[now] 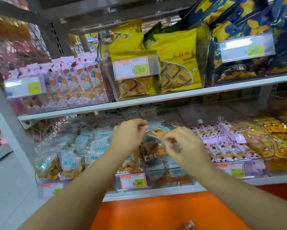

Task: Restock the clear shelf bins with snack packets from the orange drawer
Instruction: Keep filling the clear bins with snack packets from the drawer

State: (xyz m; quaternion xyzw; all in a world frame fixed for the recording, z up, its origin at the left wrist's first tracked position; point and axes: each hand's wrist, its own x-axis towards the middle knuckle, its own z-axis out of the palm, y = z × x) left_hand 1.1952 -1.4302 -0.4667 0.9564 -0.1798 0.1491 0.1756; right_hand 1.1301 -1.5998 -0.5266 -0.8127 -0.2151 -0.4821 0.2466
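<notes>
Both hands are raised in front of the lower shelf, over the middle bin. The left hand pinches the top left corner of a clear packet between curled fingers and thumb. The right hand pinches the top right edge the same way, though its fingertips are blurred. The packet hangs upright between the two hands, close to both, with pale crisps and the letters "CRI" showing through the film. Whether its lower end already rests among the like packets in the bin cannot be told. The bin's tag reads 8.80.

The orange drawer lies below the forearms, well under the held packet. At its near edge part of a spare packet shows. The left bin holds blue-labelled packets and the right bin purple ones. On the shelf above stand pink sachets, yellow cracker bags and navy bags.
</notes>
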